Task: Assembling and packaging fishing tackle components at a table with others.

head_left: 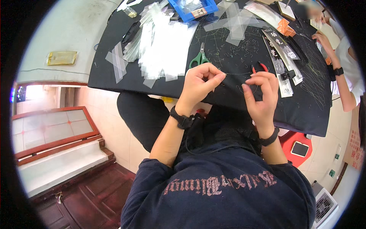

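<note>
My left hand (203, 84) is above the near edge of the black-covered table, thumb and forefinger pinched on a thin, pale line (238, 73). That line stretches across to my right hand (264, 93), whose fingers curl in toward the thumb; a fine loop of it shows by the thumb tip. Just beyond my left hand lie green-handled scissors (199, 60), blades pointing away. Red-handled pliers (260, 68) rest behind my right fingers, partly hidden by them. What sits at the line's ends is too small to make out.
Many clear plastic sleeves (164, 45) are piled left of the scissors. A blue bin (194, 11) stands at the back. Long printed packages (280, 57) and a black clip (288, 74) lie at right, beside tangled line (310, 82). A co-worker's hand (322, 40) works at the far right.
</note>
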`<control>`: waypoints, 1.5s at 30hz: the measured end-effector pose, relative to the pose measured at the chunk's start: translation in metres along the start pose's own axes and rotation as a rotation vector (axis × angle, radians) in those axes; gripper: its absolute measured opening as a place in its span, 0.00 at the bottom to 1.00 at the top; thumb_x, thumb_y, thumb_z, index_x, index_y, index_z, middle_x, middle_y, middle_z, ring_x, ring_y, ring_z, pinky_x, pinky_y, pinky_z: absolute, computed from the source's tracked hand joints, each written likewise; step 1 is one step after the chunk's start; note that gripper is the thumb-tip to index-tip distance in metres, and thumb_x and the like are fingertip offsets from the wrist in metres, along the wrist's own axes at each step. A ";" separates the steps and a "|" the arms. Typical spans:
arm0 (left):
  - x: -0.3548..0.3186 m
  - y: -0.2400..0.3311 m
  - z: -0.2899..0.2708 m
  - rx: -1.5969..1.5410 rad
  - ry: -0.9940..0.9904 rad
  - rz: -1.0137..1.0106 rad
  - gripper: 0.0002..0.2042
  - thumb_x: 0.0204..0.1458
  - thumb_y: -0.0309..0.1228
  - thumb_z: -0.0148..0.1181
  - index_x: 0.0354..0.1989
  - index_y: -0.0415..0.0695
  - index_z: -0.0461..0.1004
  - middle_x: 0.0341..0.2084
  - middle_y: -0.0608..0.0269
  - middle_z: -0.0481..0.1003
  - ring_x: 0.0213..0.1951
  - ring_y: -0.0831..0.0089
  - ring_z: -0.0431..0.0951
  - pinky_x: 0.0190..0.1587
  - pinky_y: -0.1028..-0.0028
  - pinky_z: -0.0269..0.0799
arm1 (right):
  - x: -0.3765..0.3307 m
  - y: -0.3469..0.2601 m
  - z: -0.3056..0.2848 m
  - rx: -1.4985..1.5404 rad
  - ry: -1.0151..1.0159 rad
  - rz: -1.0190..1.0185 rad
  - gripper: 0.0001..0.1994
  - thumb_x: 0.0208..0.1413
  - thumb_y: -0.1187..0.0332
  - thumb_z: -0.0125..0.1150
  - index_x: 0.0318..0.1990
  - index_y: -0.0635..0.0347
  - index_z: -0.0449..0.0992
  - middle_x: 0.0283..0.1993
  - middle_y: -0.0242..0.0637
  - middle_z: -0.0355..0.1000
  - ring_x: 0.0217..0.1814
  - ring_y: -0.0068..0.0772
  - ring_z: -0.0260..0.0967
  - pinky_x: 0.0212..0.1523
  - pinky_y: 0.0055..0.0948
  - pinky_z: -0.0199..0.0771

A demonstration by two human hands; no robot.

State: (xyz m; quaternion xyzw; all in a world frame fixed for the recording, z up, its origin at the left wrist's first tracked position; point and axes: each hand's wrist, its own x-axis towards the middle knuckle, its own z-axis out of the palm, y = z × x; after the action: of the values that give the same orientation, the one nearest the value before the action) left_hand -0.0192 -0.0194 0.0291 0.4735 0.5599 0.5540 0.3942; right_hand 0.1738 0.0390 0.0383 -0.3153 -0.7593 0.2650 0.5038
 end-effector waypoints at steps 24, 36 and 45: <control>-0.003 -0.004 -0.006 -0.078 -0.211 -0.065 0.07 0.52 0.30 0.63 0.30 0.39 0.76 0.19 0.72 0.73 0.19 0.89 0.67 0.20 0.86 0.59 | -0.007 -0.017 0.012 -0.218 -0.077 -0.007 0.05 0.35 0.70 0.69 0.23 0.49 0.78 0.52 0.27 0.72 0.58 0.36 0.59 0.58 0.36 0.53; -0.007 -0.001 -0.012 -0.085 -0.275 -0.063 0.08 0.52 0.32 0.64 0.30 0.39 0.77 0.17 0.74 0.71 0.19 0.88 0.67 0.20 0.86 0.59 | -0.012 -0.015 0.020 -0.139 -0.036 -0.034 0.06 0.34 0.72 0.68 0.23 0.51 0.78 0.48 0.29 0.73 0.55 0.36 0.62 0.57 0.35 0.55; -0.009 0.003 -0.015 -0.003 -0.293 -0.042 0.08 0.51 0.32 0.64 0.28 0.39 0.77 0.16 0.77 0.68 0.19 0.89 0.63 0.21 0.84 0.56 | -0.014 -0.012 0.020 -0.115 -0.020 -0.056 0.07 0.35 0.73 0.68 0.25 0.51 0.78 0.46 0.30 0.73 0.53 0.35 0.63 0.55 0.35 0.56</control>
State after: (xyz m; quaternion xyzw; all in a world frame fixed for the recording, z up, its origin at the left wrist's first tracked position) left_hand -0.0315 -0.0317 0.0322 0.5369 0.5051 0.4716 0.4839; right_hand 0.1568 0.0192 0.0312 -0.3197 -0.7868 0.2102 0.4842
